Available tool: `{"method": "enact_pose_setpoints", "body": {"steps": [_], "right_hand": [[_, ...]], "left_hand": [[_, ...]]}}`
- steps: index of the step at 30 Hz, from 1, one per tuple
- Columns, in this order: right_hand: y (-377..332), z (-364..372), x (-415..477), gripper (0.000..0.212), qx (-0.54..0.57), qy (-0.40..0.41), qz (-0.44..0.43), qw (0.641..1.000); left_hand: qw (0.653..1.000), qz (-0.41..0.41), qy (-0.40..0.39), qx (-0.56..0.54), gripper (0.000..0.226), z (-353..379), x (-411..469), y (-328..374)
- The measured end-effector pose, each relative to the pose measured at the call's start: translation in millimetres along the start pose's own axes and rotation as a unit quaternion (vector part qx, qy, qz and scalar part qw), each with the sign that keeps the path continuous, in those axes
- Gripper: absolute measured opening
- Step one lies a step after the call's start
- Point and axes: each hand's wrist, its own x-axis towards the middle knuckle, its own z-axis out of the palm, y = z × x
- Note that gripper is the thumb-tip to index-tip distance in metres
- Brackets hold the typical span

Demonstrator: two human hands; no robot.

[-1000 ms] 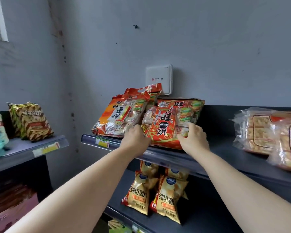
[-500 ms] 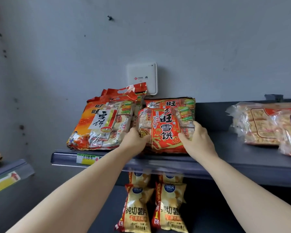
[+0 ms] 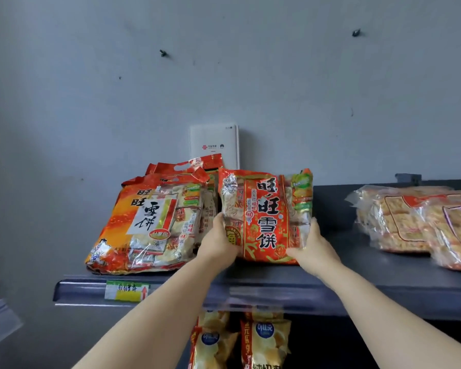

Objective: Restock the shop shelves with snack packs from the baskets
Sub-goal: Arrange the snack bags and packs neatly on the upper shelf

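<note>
Since half a second ago the red snack pack [image 3: 264,217] has been raised from a lean to near upright on the top shelf [image 3: 357,278], just beside the orange pack [image 3: 149,225]. The left hand [image 3: 218,243] and right hand [image 3: 313,249] each clasp one of its lower sides. Placement is judged nearly complete; only release remains.

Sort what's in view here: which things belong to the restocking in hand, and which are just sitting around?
In the job:
- red snack pack, gripped at its lower sides by the left hand and right hand
- upper shelf under it

Just there:
- orange packs alongside
- clear-wrapped crackers
- yellow chip bags below
- white wall box
- price label
</note>
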Motion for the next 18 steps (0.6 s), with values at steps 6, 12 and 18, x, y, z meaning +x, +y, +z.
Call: {"method": "enact_pose_setpoints", "body": {"steps": [6, 12, 18], "right_hand": [[-5.1, 5.8, 15.5, 0.103, -0.135, -0.036, 0.024, 0.990], [-11.1, 26.9, 39.7, 0.103, -0.195, -0.018, 0.063, 0.979], [-9.5, 45.0, 64.9, 0.102, -0.204, -0.003, 0.090, 0.975]], "left_hand": [[0.997, -0.006, 0.001, 0.076, 0.073, 17.3, 19.9, -1.9], [0.993, 0.004, -0.020, 0.119, 0.074, 22.4, 47.6, -8.4], [0.981, 0.012, -0.013, 0.191, 0.092, 33.1, 71.8, -19.5]]}}
